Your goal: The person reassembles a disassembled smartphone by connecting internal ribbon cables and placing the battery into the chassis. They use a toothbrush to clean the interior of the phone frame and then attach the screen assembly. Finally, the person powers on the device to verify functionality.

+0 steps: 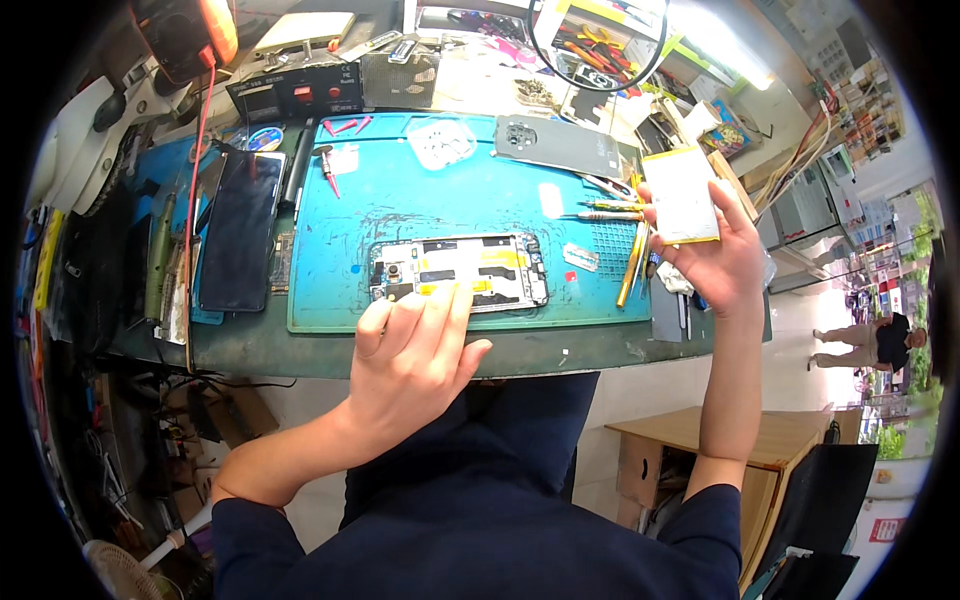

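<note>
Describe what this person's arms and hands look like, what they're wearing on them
Both hands are bare: no gloves, rings or watch show on the left hand or the right hand. Both forearms are uncovered too. Dark navy sleeves are pushed up to about the elbows, matching the dark navy top. No markings show on the fabric.

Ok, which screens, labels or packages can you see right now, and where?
Phone screen: dark, rectangular, left of the blue mat.
Meter display: black box with red lights, back left.
Flat pack: white rectangle with yellow edge, held in right hand.
Wall signs: small, colourful, far right.
</note>
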A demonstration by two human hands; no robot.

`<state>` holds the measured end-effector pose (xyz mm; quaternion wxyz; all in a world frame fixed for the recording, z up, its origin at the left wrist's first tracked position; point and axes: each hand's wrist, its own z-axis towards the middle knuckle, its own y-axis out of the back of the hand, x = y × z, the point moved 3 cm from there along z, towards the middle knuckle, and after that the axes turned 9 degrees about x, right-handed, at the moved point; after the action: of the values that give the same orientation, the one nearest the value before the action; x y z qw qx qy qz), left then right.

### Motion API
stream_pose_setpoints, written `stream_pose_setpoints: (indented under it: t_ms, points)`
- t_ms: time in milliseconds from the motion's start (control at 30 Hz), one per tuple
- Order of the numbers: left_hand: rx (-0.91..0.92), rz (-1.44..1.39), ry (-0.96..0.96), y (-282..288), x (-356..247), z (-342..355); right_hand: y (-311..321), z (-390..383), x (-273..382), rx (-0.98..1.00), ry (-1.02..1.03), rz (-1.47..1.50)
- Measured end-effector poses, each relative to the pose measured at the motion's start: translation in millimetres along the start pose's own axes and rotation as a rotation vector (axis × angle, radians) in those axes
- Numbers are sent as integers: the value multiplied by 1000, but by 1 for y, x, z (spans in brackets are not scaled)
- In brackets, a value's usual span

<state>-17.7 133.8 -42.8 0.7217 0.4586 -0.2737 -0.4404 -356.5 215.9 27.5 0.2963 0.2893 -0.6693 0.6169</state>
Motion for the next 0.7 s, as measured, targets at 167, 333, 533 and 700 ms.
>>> stream_pose_setpoints:
  t_ms: [167, 333, 533, 700]
  points:
    - [16, -8, -20, 4, 2, -5, -12, 1, -16, -75, 51, -321]
    - [59, -41, 14, 11, 1, -13, -64, 21, -70, 173, 157, -1295]
    - [40, -194, -19, 14, 12, -24, -99, 58, -97, 412, 236, -1768]
    - [-53, -288, -57, 21, 27, -29, -96, 71, -105, 518, 207, -1762]
